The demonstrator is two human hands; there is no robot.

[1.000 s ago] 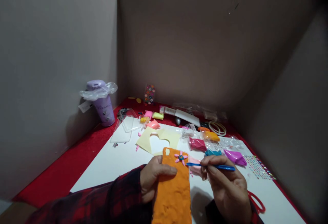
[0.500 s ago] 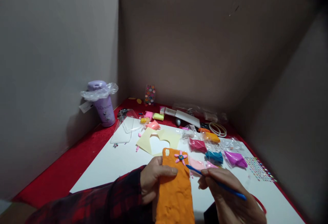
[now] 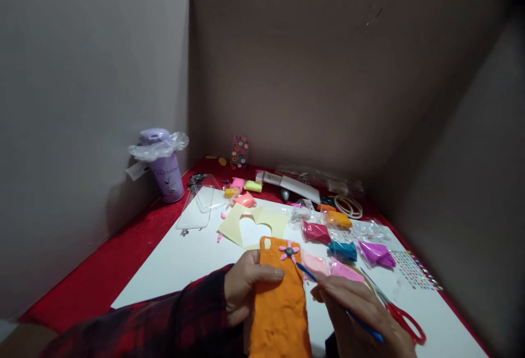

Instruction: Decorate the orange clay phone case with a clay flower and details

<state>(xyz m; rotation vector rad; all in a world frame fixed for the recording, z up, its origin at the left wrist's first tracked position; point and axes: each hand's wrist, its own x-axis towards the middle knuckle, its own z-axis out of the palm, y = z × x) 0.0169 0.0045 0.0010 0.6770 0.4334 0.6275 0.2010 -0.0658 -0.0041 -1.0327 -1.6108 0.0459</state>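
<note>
The right hand [image 3: 361, 309] pinches a slim blue pen-like tool [image 3: 307, 272] between thumb and fingers, its shaft slanting back under the palm. That low pencil hold probably gives fine control of the tip, which lies at or very near the orange surface, just beside a petal; contact cannot be told.

The left hand [image 3: 246, 287] clasps the left edge of a flat, orange, clay-covered phone-case shape [image 3: 281, 306], thumb flat on the face toward ten o'clock, the other fingers mostly hidden beneath. This likely steadies the piece while leaving its decorated end open to the tool. The piece is held over the white sheet [image 3: 164, 270], its near end running out of view at six o'clock.

Its coating looks soft, lumpy and unevenly pressed, with dents low down. A pale rounded opening sits at eleven o'clock; at one o'clock lies a pink five-petalled flower [image 3: 289, 251] with a teal centre marked in orange.

Outward from the piece, pale yellow paper with a heart-shaped hole [image 3: 231, 227] lies at eleven o'clock, a crimson clay packet [image 3: 316, 232] at one, a teal clay packet [image 3: 343, 250] at two, and red-handled metal scissors [image 3: 416, 329] at three, perhaps set aside within reach.
</note>
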